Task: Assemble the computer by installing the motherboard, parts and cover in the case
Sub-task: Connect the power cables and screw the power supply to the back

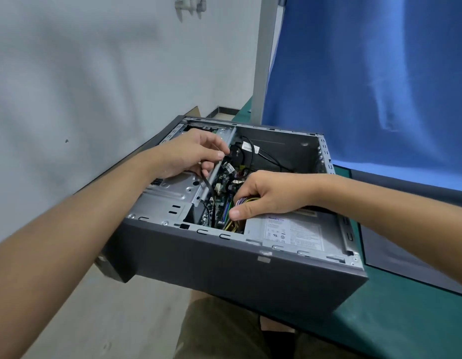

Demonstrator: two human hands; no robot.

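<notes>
Green table [406, 322] bears open case [237, 265] beside grey panel [377, 255].

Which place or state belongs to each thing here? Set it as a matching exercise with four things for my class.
1. left hand
2. right hand
3. power supply
4. blue cloth

A. hangs behind the case
B. holds a black cable
C. lies in the case's near right corner
D. grips coloured wires

Pairs: 1-B, 2-D, 3-C, 4-A
</notes>
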